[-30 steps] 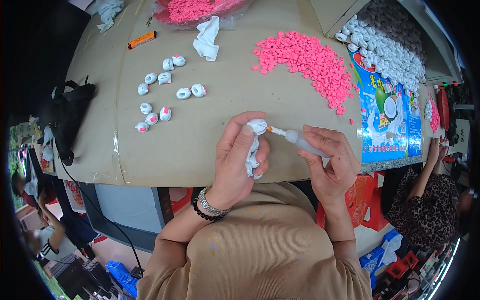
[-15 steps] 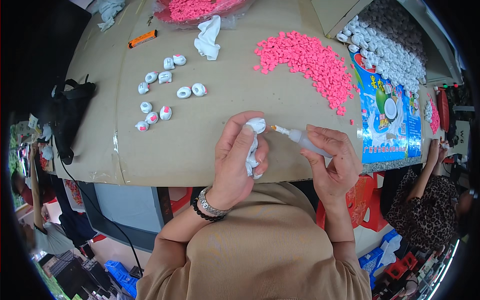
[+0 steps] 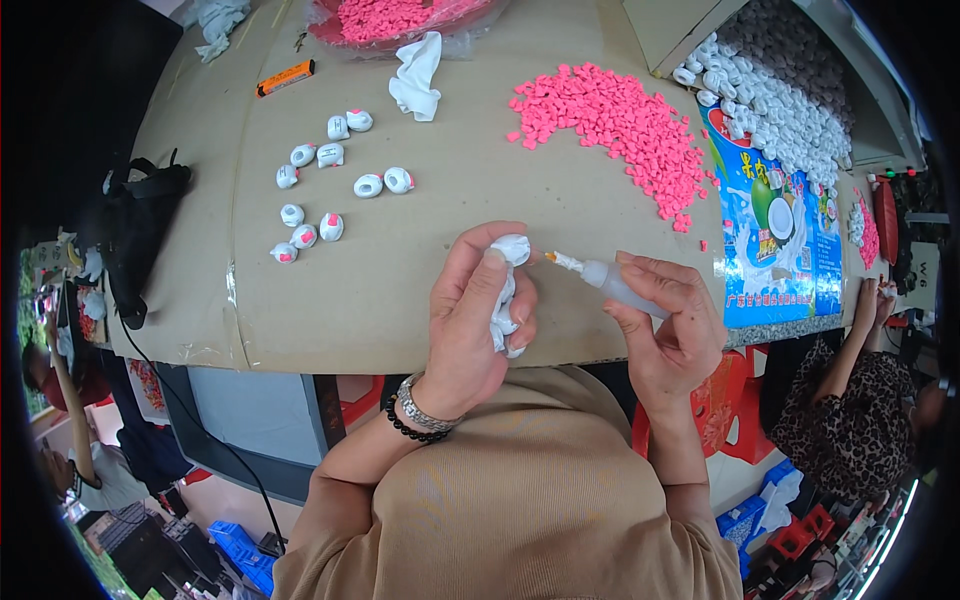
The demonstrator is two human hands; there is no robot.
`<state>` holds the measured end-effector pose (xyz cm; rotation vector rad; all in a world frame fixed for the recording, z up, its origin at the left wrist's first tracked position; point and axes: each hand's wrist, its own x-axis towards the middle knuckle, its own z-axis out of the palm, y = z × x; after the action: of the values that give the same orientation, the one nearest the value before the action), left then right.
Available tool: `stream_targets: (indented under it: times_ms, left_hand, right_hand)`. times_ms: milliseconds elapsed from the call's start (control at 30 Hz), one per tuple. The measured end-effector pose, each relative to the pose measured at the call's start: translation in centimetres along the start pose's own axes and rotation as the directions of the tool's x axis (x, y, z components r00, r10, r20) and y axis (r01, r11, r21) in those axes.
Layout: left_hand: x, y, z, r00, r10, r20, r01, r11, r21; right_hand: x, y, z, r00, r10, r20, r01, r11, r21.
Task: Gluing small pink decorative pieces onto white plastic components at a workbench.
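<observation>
My left hand is closed around several small white rounded pieces. One white piece is pinched at the top between thumb and index finger, and the others sit in the curled fingers below it. In my right hand is a small translucent squeeze bottle, held sideways. Its thin orange-tipped nozzle points left at the pinched piece, a small gap away. Finished-looking white pieces with pink parts stand in a loose group on the table to the left.
Small pink pieces lie heaped at the right, and more fill a red bowl at the back. A box of white pieces stands back right. A white cloth, an orange box and a black bag rest on the table.
The bottle in my right hand has shifted slightly to the right, widening the gap between its nozzle and the white piece. My left hand stays where it was.
</observation>
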<state>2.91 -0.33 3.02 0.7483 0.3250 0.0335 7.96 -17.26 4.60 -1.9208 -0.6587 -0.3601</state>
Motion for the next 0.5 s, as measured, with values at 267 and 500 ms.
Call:
stream_targets:
  times_ms: [267, 500]
  left_hand:
    - [0.2, 0.6, 0.0, 0.998, -0.059, -0.005, 0.059, 0.997, -0.049]
    - [0.2, 0.7, -0.2, 0.996, -0.08, 0.03, 0.081, 0.995, -0.055]
  right_hand:
    - [1.8, 2.0, -0.9, 0.844, 0.533, 0.061, -0.493, 0.725, 0.481]
    - [5.5, 5.8, -0.5, 0.863, 0.504, 0.027, -0.499, 0.846, 0.188]
